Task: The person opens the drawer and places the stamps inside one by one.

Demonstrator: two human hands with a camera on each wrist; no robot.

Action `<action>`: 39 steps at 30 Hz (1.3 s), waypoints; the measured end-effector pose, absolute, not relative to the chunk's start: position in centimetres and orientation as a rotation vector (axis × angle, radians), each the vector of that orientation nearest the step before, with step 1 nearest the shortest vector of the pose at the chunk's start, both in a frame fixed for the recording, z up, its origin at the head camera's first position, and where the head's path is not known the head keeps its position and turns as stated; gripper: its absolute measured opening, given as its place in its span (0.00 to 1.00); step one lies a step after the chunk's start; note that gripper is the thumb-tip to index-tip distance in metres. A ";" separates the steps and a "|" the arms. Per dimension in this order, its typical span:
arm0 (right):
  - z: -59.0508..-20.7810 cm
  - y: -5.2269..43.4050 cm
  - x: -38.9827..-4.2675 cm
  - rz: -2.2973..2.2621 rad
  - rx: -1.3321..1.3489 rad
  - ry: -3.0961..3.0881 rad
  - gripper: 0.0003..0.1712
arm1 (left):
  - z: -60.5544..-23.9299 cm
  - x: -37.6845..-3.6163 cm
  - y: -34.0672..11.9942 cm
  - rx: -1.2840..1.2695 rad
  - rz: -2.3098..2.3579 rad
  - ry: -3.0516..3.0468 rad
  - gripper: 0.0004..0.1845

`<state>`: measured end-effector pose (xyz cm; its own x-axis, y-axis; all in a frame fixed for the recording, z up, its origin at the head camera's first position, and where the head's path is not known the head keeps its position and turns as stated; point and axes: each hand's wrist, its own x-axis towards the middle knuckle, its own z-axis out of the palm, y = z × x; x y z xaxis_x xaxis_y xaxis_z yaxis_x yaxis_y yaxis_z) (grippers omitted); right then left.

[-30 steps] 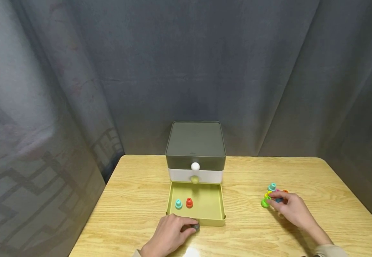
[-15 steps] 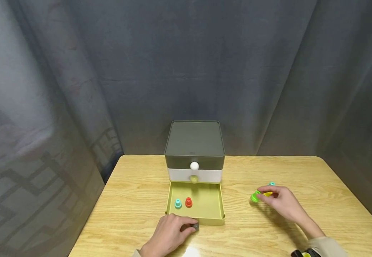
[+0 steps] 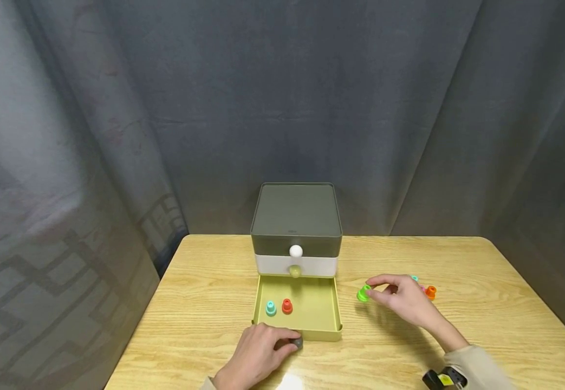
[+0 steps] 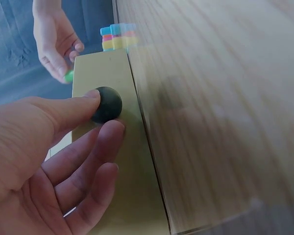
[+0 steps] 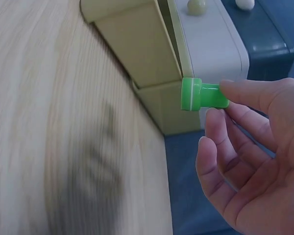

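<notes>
Right hand (image 3: 404, 300) has carried green peg (image 3: 363, 293) nearer the drawer (image 3: 331, 306).

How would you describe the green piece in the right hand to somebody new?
Start at the open yellow-green drawer of the small cabinet. Just right of it, the right hand pinches a bright green peg above the table. It alone is lifted.

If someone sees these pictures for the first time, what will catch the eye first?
Probably the bright green peg pinched in the right hand, right of the open olive drawer. Next, the left hand gripping the drawer's dark knob, with a teal peg and red peg inside.
</notes>
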<state>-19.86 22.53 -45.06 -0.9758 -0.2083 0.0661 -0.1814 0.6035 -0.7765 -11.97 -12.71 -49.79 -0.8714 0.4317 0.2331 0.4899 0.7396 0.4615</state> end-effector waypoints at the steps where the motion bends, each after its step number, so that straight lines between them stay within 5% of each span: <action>1: -45.0 22.2 -19.9 -1.346 -0.347 2.780 0.18 | -49.8 -12.0 -12.7 -0.752 -0.798 -2.826 0.09; 39: -45.6 10.4 -22.6 -1.173 -0.826 2.567 0.07 | -49.9 -12.0 -12.8 -0.734 -0.828 -2.838 0.09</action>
<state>-22.64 10.35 -45.57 -0.8238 -0.5649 0.0475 -0.4056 0.5286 -0.7457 -11.98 -12.76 -49.92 -0.8795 0.4223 0.2195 0.4741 0.7365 0.4826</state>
